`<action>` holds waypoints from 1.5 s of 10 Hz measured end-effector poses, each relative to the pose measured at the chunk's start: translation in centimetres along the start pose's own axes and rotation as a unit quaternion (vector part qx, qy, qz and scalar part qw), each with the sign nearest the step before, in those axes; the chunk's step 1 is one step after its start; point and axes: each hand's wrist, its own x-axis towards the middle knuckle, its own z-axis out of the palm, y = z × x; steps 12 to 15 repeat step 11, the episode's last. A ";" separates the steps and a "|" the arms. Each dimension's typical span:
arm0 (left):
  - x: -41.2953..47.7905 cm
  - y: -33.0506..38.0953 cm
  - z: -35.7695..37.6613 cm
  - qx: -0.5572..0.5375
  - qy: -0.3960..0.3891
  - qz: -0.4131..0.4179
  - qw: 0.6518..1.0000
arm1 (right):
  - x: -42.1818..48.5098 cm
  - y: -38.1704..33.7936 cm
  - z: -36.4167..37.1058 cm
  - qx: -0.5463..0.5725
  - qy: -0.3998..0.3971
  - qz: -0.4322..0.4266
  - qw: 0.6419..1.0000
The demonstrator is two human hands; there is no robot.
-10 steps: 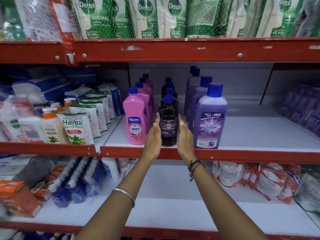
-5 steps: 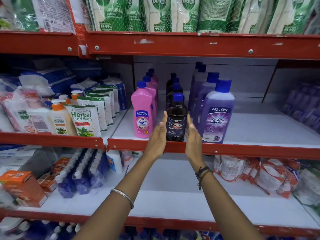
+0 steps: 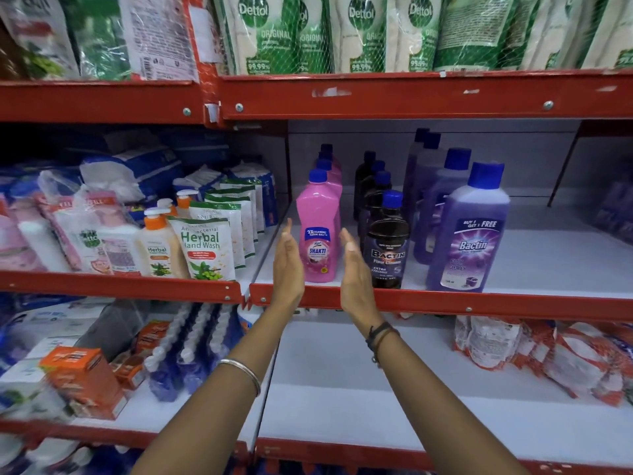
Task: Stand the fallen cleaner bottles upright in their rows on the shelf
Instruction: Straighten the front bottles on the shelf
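Three rows of cleaner bottles stand upright on the white middle shelf (image 3: 548,262). The front pink Shakti bottle (image 3: 318,231) leads the left row, the dark Bactin bottle (image 3: 387,245) the middle row, the purple Bactin bottle (image 3: 471,234) the right row. My left hand (image 3: 288,265) is flat and open just left of the pink bottle. My right hand (image 3: 354,269) is flat and open on its right, in front of the dark bottle's left edge. Neither hand grips the pink bottle; contact is unclear.
Herbal hand wash pouches (image 3: 202,248) and pump bottles (image 3: 156,248) fill the neighbouring shelf on the left. Green Dettol pouches (image 3: 359,32) hang above behind netting. The red shelf lip (image 3: 445,303) runs under my hands. Orange boxes (image 3: 82,378) and red-white packets (image 3: 548,354) lie on the lower shelf.
Both hands have left the dark Bactin bottle and shifted left to flank the front pink bottle. The view has tilted and moved left slightly.
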 end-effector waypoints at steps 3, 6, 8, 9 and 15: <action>-0.3 -0.5 -1.0 0.045 -0.083 0.024 0.995 | 2.4 0.3 1.7 -0.021 0.041 0.023 0.999; -1.8 -0.2 -1.9 0.068 -0.091 0.000 0.994 | 1.5 1.1 0.9 -0.048 0.037 0.022 0.998; -2.6 -0.3 -2.3 0.086 -0.080 0.014 0.993 | 0.1 0.2 1.1 -0.056 0.039 0.026 0.997; -2.7 0.2 -2.5 0.087 -0.088 0.003 0.992 | -0.3 -0.9 1.2 -0.044 0.046 0.032 0.997; -3.4 2.7 -1.9 0.180 -0.015 0.091 0.979 | -1.7 -5.1 -0.7 -0.071 0.136 -0.003 0.988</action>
